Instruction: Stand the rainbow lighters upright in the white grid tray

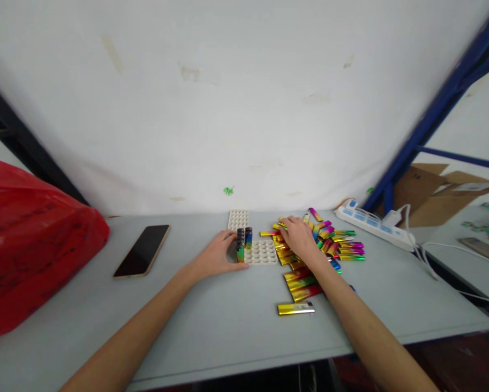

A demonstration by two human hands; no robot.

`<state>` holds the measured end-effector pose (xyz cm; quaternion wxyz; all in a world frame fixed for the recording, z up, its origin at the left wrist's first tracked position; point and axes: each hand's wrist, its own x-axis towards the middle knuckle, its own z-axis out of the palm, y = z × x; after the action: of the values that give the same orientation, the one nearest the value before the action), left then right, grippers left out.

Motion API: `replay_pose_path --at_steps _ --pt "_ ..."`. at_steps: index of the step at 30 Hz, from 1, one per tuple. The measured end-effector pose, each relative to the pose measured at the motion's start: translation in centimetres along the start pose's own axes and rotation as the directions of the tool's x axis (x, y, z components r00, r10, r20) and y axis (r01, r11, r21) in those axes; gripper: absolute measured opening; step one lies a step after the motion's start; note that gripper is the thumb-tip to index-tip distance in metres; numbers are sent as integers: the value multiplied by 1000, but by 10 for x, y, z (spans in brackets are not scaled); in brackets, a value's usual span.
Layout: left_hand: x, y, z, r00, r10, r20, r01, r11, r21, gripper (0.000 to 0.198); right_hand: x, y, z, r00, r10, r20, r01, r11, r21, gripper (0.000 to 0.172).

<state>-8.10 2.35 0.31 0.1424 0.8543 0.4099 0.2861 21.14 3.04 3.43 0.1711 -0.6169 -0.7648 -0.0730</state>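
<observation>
My left hand [216, 255] spans the left end of a white tray with round holes [264, 253], thumb on the near side and fingers on the far side. Several lighters [240, 245] with black tops stand upright in the tray's left holes. My right hand [300, 237] is over a pile of shiny multicoloured lighters [303, 283] to the right of the tray. Its bent fingertips close on a yellow lighter [283, 222], partly hidden by the fingers.
Behind the tray lies a second white holed piece [238, 218]. A phone [143, 251] and a red plastic bag [32, 245] are at the left. A power strip [375, 226] with cables lies at the right, near a cardboard box [421, 190] and blue frame [423, 130].
</observation>
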Motion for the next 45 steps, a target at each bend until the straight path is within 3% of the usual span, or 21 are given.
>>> replay_pose_path --at_steps 7,12,21,23,26,28,30,33,35,37,41,45 --pt "0 -2 2 1000 16 -2 -16 999 38 74 5 22 1 978 101 183 -107 994 26 28" --pt "-1 -3 2 1000 16 5 -16 998 56 77 8 27 8 964 127 234 -141 989 42 32" --pt "0 1 -1 1000 0 8 0 999 53 75 4 27 18 980 116 164 -139 981 137 16" --pt "0 0 0 1000 10 6 -11 999 49 74 3 25 17 989 104 102 -121 977 178 15" --pt "-1 -2 1 1000 -3 -4 3 999 43 77 5 21 17 995 59 -81 -28 941 336 15" --pt "-1 -2 2 1000 -6 -5 6 999 35 76 8 19 16 979 63 -192 39 872 487 13" --pt "-1 -2 1 1000 0 1 0 1000 30 75 10 14 15 969 126 -212 51 741 670 18" --pt "-1 -1 1 1000 2 13 -3 999 35 76 10 3 14 970 225 -95 -9 421 907 35" --pt "-1 0 0 1000 1 18 -2 999 38 78 8 -7 13 969 246 -9 -47 220 974 42" --pt "-1 0 0 1000 7 17 -7 999 37 77 6 -16 12 969 242 56 -78 80 994 43" --pt "-1 -1 0 1000 1 9 -2 999 41 76 3 -28 10 979 172 113 -106 -50 993 46" --pt "-1 -1 0 1000 -1 15 0 999 39 79 1 -33 9 989 32 144 -139 -118 983 48"
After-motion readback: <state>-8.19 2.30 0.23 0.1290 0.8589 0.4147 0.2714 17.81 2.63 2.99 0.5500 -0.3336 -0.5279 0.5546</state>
